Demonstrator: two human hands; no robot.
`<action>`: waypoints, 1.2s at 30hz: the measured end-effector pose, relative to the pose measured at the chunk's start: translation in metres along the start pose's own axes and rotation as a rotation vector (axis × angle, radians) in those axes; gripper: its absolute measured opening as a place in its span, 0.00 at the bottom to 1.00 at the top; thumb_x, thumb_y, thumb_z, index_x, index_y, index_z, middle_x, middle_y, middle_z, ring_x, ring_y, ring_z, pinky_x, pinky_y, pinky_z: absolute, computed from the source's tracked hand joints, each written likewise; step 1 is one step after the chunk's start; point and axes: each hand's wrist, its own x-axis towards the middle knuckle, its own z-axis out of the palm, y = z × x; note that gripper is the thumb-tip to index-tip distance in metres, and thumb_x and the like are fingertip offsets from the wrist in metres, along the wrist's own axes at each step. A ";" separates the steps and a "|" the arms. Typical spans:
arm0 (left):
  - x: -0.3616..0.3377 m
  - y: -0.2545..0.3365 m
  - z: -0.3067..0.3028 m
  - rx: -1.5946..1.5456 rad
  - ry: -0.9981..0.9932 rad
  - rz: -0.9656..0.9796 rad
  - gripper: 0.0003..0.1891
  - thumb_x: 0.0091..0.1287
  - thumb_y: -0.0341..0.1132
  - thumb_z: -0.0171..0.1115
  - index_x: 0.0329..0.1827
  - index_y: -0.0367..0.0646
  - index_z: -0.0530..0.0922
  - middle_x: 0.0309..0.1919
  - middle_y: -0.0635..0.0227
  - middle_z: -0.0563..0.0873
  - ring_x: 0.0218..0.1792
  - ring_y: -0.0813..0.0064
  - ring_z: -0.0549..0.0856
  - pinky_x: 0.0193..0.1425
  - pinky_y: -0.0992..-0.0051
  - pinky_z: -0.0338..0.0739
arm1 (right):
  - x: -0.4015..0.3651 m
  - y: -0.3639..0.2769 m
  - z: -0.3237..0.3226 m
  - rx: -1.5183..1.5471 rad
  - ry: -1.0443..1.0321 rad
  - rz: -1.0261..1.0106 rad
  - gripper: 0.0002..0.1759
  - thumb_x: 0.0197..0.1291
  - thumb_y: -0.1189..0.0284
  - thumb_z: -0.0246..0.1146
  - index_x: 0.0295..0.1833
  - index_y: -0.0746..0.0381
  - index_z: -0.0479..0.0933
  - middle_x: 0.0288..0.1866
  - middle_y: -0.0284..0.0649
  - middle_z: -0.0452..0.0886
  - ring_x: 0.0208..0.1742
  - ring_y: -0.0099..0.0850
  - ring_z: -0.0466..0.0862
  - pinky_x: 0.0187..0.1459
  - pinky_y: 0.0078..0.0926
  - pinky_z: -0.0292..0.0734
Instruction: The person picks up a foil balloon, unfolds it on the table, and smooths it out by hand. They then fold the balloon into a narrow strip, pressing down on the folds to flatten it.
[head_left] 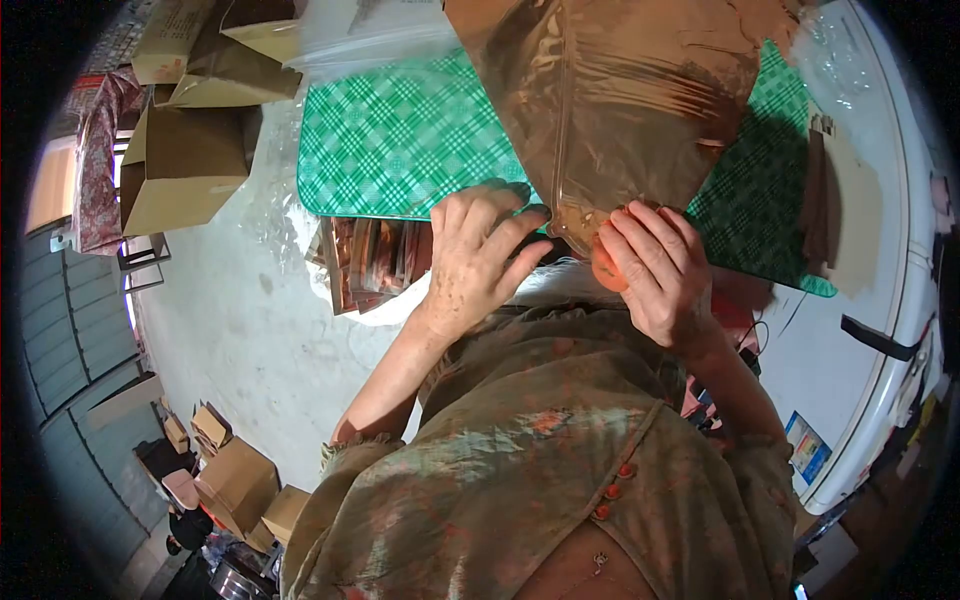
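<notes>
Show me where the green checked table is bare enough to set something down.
The widest bare patch is the green checked table left of the brown bag. A narrower, shaded strip lies right of the bag. It is crowded at the near edge, where the left hand and right hand grip the bag's corner.

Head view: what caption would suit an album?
Left hand and right hand pinch a glossy brown bag over a green checked tabletop.
</notes>
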 end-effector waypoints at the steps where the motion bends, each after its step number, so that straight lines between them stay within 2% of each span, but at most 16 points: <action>1: 0.000 0.000 0.001 0.001 0.004 0.000 0.19 0.59 0.42 0.80 0.52 0.50 0.87 0.50 0.68 0.83 0.55 0.62 0.79 0.56 0.61 0.66 | 0.000 -0.001 -0.001 0.001 -0.007 -0.001 0.25 0.58 0.73 0.68 0.63 0.64 0.83 0.66 0.42 0.82 0.70 0.42 0.79 0.71 0.50 0.70; 15: 0.001 0.002 0.006 0.026 0.029 -0.018 0.20 0.58 0.45 0.81 0.51 0.54 0.87 0.50 0.70 0.81 0.55 0.62 0.77 0.56 0.60 0.65 | 0.004 -0.001 0.002 -0.029 0.014 -0.020 0.22 0.59 0.73 0.68 0.60 0.66 0.84 0.64 0.43 0.83 0.66 0.42 0.80 0.67 0.49 0.73; 24: 0.001 0.004 0.010 0.033 0.028 -0.039 0.16 0.58 0.45 0.79 0.48 0.54 0.88 0.50 0.73 0.80 0.54 0.64 0.75 0.59 0.60 0.63 | 0.003 0.000 0.004 -0.016 0.021 -0.034 0.23 0.57 0.71 0.69 0.59 0.65 0.84 0.63 0.42 0.83 0.67 0.41 0.80 0.67 0.49 0.73; 27: 0.001 0.002 0.010 0.038 0.023 -0.014 0.19 0.58 0.44 0.80 0.51 0.55 0.88 0.50 0.71 0.79 0.54 0.63 0.76 0.57 0.60 0.64 | 0.003 0.002 0.007 -0.035 0.027 -0.046 0.23 0.56 0.71 0.69 0.58 0.64 0.84 0.63 0.41 0.83 0.67 0.41 0.80 0.66 0.48 0.73; 36: 0.002 -0.001 0.011 0.033 0.022 -0.006 0.18 0.57 0.44 0.80 0.49 0.54 0.87 0.49 0.70 0.79 0.54 0.62 0.77 0.56 0.60 0.64 | 0.001 0.004 0.011 -0.028 0.034 -0.065 0.22 0.57 0.72 0.67 0.59 0.63 0.84 0.65 0.41 0.82 0.67 0.41 0.80 0.66 0.48 0.73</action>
